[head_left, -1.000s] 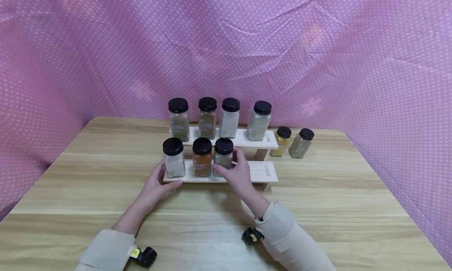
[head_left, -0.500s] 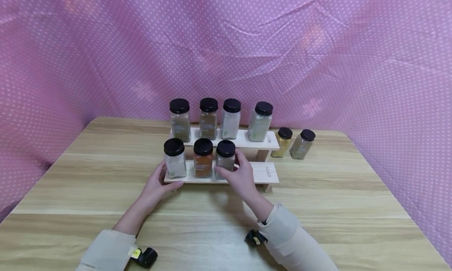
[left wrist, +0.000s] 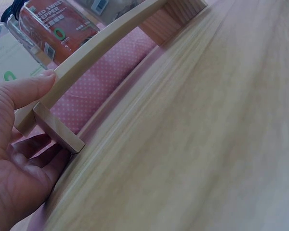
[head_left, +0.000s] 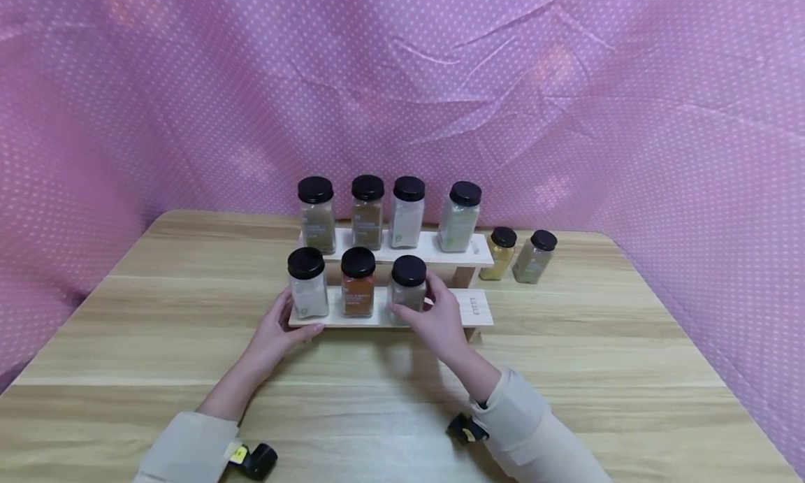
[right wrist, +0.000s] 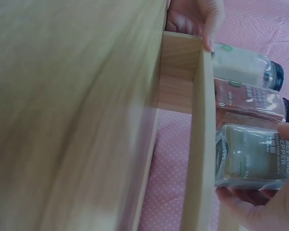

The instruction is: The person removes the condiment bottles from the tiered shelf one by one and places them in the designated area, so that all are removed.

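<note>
A two-tier wooden spice rack (head_left: 474, 308) stands on the table. My left hand (head_left: 272, 337) grips the left end of its lower shelf, thumb on the front edge (left wrist: 62, 74) and fingers below, beside the leg (left wrist: 58, 128). My right hand (head_left: 440, 322) holds a square glass spice jar (head_left: 407, 298) with a black lid and greyish contents, thumb in front. Its label reads "salt and pepper" in part in the right wrist view, and its base is right at the shelf. Left of it on the same shelf are a red pepper jar (head_left: 358, 296) and a white-filled jar (head_left: 309, 296).
Several black-lidded jars, such as a pale green one (head_left: 459, 224) at the right, line the upper shelf (head_left: 430, 244). On the table right of the rack stand a yellow-filled jar (head_left: 498, 259) and a grey-brown jar (head_left: 533, 261). A pink dotted cloth (head_left: 402, 84) hangs behind.
My right hand has shifted the salt and pepper jar rightward along the lower shelf, widening the gap to the red pepper jar. My left hand stays on the shelf's left end.
</note>
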{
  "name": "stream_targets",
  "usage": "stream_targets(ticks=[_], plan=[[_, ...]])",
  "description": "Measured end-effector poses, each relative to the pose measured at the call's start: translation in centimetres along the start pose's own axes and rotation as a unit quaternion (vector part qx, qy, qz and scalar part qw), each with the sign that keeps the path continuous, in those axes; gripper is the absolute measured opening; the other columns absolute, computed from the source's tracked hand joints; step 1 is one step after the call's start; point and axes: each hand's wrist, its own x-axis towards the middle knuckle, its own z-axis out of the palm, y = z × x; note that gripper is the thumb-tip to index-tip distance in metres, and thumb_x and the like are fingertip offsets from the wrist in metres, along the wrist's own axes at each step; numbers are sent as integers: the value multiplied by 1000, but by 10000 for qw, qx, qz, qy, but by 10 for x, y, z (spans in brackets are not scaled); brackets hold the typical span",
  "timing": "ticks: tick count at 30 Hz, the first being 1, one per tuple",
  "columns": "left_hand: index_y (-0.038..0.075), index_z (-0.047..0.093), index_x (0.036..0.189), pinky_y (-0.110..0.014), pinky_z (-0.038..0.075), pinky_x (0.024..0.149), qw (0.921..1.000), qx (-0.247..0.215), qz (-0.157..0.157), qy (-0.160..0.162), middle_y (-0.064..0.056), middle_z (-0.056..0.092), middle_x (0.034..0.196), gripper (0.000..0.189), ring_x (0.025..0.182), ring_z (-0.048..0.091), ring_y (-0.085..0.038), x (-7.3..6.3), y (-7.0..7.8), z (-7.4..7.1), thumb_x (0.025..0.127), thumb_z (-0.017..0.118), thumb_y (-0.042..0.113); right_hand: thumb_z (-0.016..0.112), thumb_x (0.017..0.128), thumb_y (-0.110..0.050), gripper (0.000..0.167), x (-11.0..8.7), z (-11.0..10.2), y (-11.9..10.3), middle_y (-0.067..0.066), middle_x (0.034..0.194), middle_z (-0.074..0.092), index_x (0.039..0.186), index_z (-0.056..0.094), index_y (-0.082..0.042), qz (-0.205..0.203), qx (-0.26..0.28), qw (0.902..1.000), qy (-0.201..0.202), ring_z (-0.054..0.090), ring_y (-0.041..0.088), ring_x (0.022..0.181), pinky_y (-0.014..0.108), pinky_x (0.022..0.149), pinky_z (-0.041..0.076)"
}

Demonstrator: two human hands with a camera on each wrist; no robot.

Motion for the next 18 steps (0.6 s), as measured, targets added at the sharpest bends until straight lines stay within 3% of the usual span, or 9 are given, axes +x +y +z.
stream_targets(ticks=[6,13,18], plan=[[5,16,136,-40,19,98,10000,50,24,9,-21,28,133,82,122,22,-27,0,-2,-1,74,68,9,74,62,-1,50,-2,-12,1,14,102,56,107,52,1,-104,-139,9998,32,52,26,93,38,75,45],[4,18,135,-20,38,79,9999,-31,122,23,-22,35,128,79,116,32,-28,0,-3,0,73,68,5,72,62,3,49,-6,-29,-1,16,99,56,106,53,2,-136,-77,9998,126,53,26,91,38,75,45],[5,19,135,-15,35,81,9999,-7,146,41,-22,34,128,79,117,31,-28,1,-3,0,73,68,6,72,62,5,52,-7,-41,2,16,100,56,110,52,0,11,-47,9999,116,52,25,91,37,76,45]])
